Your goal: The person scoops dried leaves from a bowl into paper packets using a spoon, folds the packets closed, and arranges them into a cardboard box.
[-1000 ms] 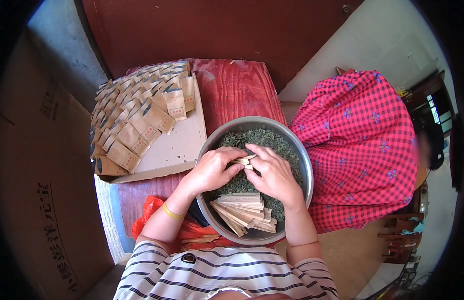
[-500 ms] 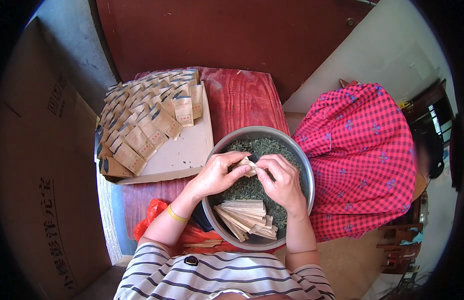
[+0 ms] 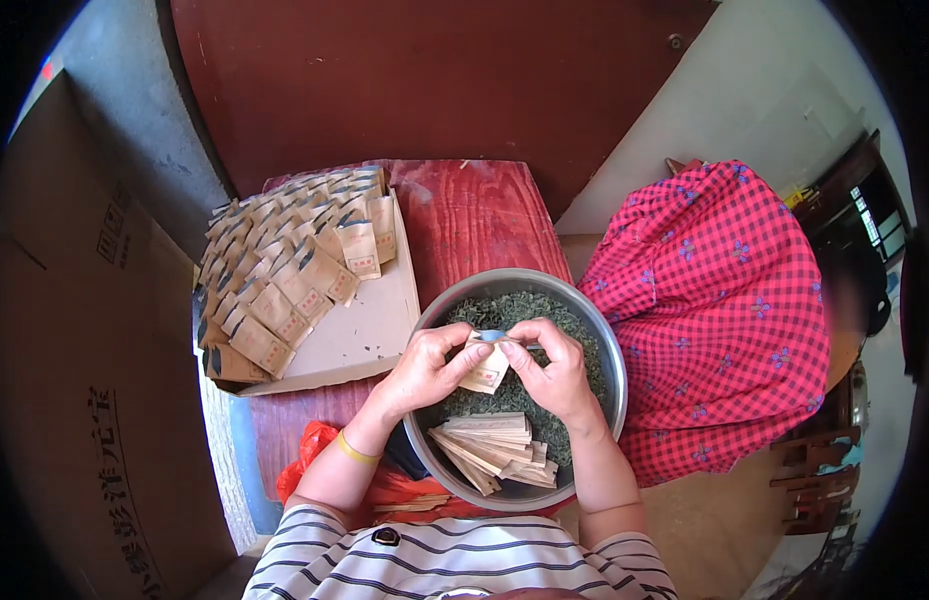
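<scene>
Packet [image 3: 489, 367] held by left hand [image 3: 424, 370], right hand [image 3: 556, 368]; red print illegible; carton [image 3: 69, 310]: "元宝".

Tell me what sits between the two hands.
The head view shows a small paper packet between the left hand and the right hand, pinched near its top by both, over the bowl.

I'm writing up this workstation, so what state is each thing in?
Left hand: pinching the paper packet
Right hand: pinching it too
Paper packet: held near its blue-grey top; sealed or not, unclear
Metal bowl: holding loose green leaves
Flat packets: fanned out in the bowl
Cardboard tray: partly filled
Tray packets: crowded, many leaning
Checked cloth: draped, creased
</scene>
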A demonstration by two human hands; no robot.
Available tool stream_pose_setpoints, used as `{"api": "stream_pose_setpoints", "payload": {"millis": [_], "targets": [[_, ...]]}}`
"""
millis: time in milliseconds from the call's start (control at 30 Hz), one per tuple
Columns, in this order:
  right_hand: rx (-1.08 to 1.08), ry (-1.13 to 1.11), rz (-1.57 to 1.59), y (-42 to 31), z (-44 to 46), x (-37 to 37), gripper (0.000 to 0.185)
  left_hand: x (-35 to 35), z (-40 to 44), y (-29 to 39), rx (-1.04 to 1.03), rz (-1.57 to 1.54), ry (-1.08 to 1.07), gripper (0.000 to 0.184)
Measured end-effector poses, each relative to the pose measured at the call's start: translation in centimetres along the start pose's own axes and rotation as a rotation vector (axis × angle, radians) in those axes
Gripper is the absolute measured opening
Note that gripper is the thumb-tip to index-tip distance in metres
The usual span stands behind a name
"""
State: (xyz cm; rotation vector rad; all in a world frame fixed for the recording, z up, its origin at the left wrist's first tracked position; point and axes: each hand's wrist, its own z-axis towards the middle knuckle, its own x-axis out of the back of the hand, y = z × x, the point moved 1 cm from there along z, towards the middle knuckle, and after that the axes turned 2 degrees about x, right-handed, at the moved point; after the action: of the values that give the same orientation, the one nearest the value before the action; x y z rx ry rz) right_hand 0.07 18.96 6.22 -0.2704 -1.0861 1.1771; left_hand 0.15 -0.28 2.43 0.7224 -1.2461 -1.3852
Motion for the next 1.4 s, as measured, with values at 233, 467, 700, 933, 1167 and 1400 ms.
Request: {"api": "stream_pose_setpoints", "payload": {"millis": [233,467,700,933,1167,1400], "targets": [[-0.198,-0.178,0.211,1.1,-0.6,-1.0,0.017,-0.7,0.0,-0.6,-0.331,0.273,0.215,0.021],[-0.273,-0.133,0.113,1.2,-0.3,-0.7,0.018,-0.5,-0.2,-0.7,-0.285,0.290,0.254,0.026],[-0.147,-0.008,0.177,0.3,7.8,0.5,0.012,0.3,0.3,-1.6,0.083,-0.061,0.328,0.039],[-0.241,-0.305,0.314,4.6,15.9,-8.8,0.015,-0.7,-0.1,-1.8,-0.002,0.324,0.116,0.027],[-0.046,-0.413,-0.434,8.0,18.5,-13.7,0.020,-1.4,-0.1,-2.3,-0.062,0.399,0.030,0.016],[0.101,-0.378,-0.554,9.6,18.3,-14.5,0.029,-1.8,-0.3,-2.7,-0.049,0.491,-0.086,0.017]]}}
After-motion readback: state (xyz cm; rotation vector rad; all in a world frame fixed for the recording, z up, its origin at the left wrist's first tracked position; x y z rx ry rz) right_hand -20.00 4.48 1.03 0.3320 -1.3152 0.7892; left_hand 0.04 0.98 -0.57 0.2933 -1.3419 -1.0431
